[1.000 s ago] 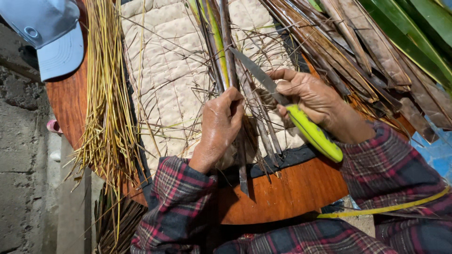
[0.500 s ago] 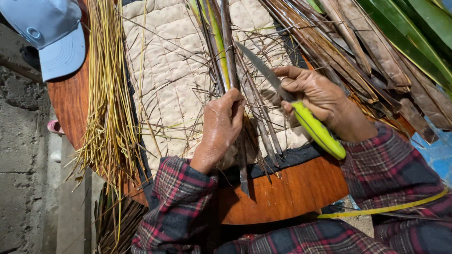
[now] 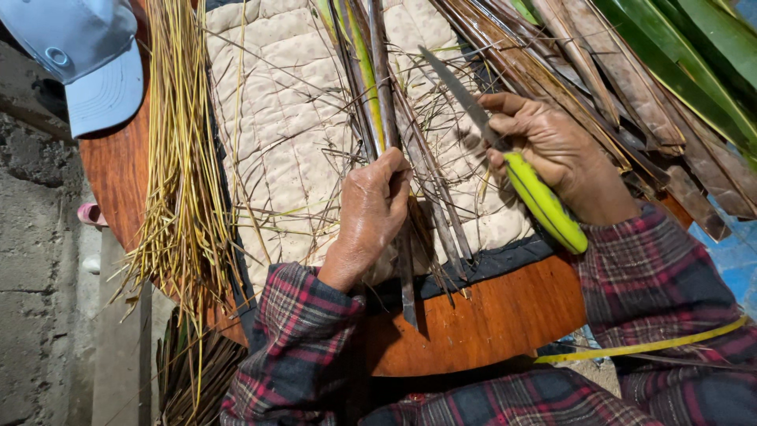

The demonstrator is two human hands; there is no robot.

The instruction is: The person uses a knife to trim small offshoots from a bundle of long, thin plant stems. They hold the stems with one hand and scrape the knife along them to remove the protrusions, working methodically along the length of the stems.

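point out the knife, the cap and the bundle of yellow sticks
knife (image 3: 544, 203): head view, on its green-yellow handle below the right hand.
cap (image 3: 87, 55): head view, on the light blue crown, top left.
bundle of yellow sticks (image 3: 180, 158): head view, mid-length of the bundle.

Both plaid-sleeved arms reach forward, the left hand (image 3: 371, 209) curled in a closed grip with knuckles up, the right hand (image 3: 544, 146) fisted, wrist bent, index finger extended.
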